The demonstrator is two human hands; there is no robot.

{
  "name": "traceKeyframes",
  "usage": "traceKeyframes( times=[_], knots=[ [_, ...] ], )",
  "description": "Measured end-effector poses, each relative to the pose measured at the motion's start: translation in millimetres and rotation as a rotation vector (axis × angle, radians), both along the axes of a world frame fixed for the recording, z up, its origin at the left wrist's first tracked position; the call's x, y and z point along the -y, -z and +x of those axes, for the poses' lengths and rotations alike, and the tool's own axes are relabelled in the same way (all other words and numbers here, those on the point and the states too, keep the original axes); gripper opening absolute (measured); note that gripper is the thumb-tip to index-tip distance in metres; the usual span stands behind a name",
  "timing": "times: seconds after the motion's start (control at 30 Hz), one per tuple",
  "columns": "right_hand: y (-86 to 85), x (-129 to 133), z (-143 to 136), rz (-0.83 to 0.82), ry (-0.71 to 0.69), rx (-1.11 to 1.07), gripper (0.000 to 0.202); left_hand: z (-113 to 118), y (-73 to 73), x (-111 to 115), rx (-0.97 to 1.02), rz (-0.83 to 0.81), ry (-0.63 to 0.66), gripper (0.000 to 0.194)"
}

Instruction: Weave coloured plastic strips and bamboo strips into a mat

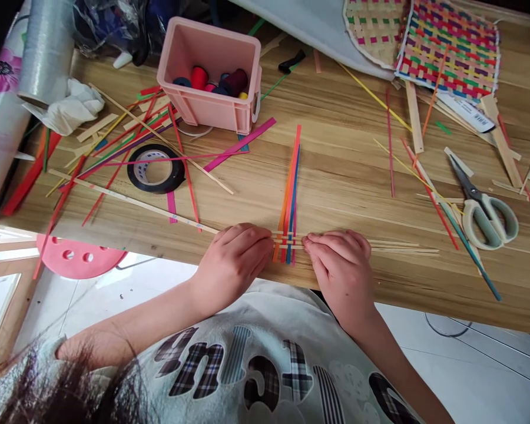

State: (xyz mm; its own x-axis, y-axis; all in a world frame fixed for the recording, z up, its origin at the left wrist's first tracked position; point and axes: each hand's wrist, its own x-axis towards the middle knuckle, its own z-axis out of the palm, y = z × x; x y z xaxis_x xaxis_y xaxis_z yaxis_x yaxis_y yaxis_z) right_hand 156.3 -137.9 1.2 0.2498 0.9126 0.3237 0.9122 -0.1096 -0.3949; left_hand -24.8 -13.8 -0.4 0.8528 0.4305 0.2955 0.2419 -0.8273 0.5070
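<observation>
Several coloured strips (292,182) in orange, red, blue and magenta stand lengthwise on the table, fanned closely together. Pale bamboo strips (397,246) cross them near their lower ends and pass over and under, forming a small weave. My left hand (236,259) is closed on the pale strips just left of the crossing; one long pale strip (159,208) runs out from it to the upper left. On the other side my right hand (342,265) pinches the same pale strips, their free ends reaching out to the right. Both hands' fingertips partly hide the strips.
A pink bin (209,112) of thread spools stands at the back. Black tape (156,169) lies among loose coloured strips at left. Scissors (486,212) and more strips lie at right, below a woven colourful mat (450,47). The table's front edge is near my body.
</observation>
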Motion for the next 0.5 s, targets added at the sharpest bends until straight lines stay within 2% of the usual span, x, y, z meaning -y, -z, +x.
traceKeyframes(
  times=[0.2, 0.33, 0.5],
  knots=[
    [-0.6, 1.1, 0.1, -0.017, -0.02, -0.017, 0.014, 5.0, 0.4, -0.8, 0.049, -0.054, -0.007, 0.011],
    [-2.8, 1.3, 2.9, -0.013, -0.054, -0.012, 0.015, 5.5, -7.1, -8.1, 0.117, -0.11, 0.026, 0.014],
    [-3.6, -2.2, 10.0, -0.084, -0.144, -0.016, 0.023, 7.2, -16.7, -26.6, -0.037, -0.076, 0.124, 0.025]
  ],
)
